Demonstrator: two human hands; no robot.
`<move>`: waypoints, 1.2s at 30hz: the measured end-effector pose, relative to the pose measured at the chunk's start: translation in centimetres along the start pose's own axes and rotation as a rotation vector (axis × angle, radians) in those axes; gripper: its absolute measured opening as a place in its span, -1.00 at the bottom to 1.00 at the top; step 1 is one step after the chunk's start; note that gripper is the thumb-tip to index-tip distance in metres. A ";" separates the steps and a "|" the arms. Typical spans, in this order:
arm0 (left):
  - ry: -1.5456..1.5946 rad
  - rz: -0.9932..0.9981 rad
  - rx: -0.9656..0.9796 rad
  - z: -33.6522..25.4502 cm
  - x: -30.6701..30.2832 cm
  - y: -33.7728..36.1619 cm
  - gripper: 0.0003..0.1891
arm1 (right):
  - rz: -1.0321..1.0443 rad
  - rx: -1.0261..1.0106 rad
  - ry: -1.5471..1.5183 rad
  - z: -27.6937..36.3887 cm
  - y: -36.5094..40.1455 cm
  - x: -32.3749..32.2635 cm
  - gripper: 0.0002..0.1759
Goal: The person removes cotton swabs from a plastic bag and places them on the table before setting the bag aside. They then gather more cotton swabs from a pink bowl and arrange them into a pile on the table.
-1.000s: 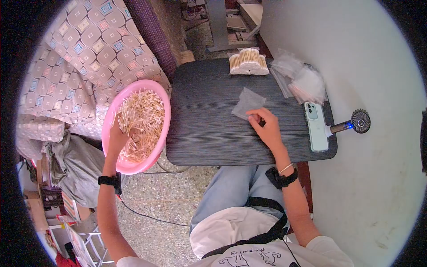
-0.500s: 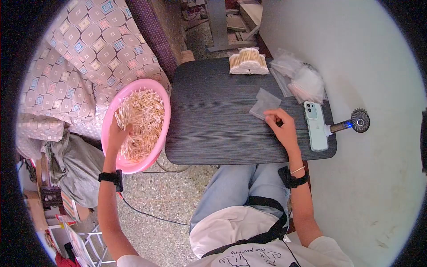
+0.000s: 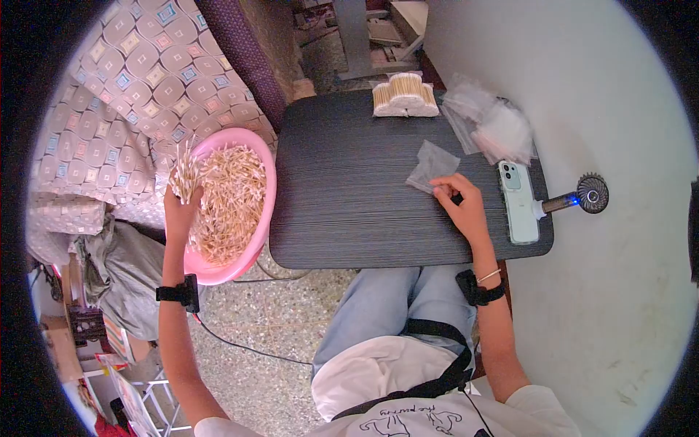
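My left hand (image 3: 182, 207) is closed around a bunch of cotton swabs (image 3: 186, 173), over the left side of a pink basin (image 3: 269, 175). Loose cotton swabs (image 3: 237, 197) fill the basin. On the dark table (image 3: 342, 189), my right hand (image 3: 460, 200) pinches the lower corner of a small clear plastic bag (image 3: 432, 166), which lies flat. Filled packs of swabs (image 3: 405, 96) stand together at the table's back edge.
More clear bags (image 3: 502, 131) are piled at the table's back right. A phone (image 3: 519, 204) lies at the right edge, beside a small fan (image 3: 591, 194). Patterned cloth (image 3: 160, 65) hangs behind the basin, and a cable (image 3: 247, 352) crosses the floor.
My left hand has moved left and slightly up with the swabs, towards the basin's left rim. My right hand has stayed at the bag.
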State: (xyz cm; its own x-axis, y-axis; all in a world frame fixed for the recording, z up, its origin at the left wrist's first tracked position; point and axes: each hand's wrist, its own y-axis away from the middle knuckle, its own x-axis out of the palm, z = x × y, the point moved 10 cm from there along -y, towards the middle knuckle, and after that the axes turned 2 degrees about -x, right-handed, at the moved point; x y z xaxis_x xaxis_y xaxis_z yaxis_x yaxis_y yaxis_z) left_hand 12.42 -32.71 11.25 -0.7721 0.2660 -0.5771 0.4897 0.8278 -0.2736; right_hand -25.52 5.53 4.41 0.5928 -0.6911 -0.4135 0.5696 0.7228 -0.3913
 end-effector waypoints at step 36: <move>-0.127 0.399 0.282 -18.3 30.6 -0.2 -0.40 | -0.212 0.033 0.074 -0.9 0.6 -2.2 -0.86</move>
State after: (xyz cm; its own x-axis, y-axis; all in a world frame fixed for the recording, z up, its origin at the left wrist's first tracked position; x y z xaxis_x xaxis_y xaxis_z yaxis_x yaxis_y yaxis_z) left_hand -18.67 -15.66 7.76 -0.4560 0.4577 -0.7633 0.8403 0.5040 -0.1997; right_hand -27.00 7.47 4.35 0.4154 -0.8243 -0.3847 0.6960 0.5603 -0.4490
